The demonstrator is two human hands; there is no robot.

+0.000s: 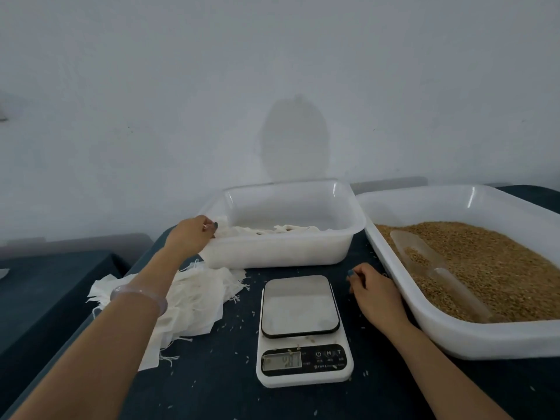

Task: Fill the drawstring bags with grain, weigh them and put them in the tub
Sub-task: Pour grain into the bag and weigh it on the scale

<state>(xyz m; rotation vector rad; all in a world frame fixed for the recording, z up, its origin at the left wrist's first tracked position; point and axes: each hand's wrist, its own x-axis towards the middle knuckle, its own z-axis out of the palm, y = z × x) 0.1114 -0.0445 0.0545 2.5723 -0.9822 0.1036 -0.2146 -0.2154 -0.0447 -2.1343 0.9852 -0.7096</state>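
Note:
A white tub at the back middle holds several filled white drawstring bags. My left hand reaches over the tub's left corner, its fingertips curled on the white cloth of a drawstring bag just inside the rim. My right hand rests on the dark table between the scale and the grain tub, fingers loosely curled and holding nothing. A larger white tub on the right is filled with brown grain, and a clear scoop lies in it. Empty bags are piled under my left forearm.
A small white digital scale stands in the front middle, its plate bare and its display lit. Loose grains are scattered over the dark tablecloth. A grey wall rises right behind the tubs. A second dark table stands to the left.

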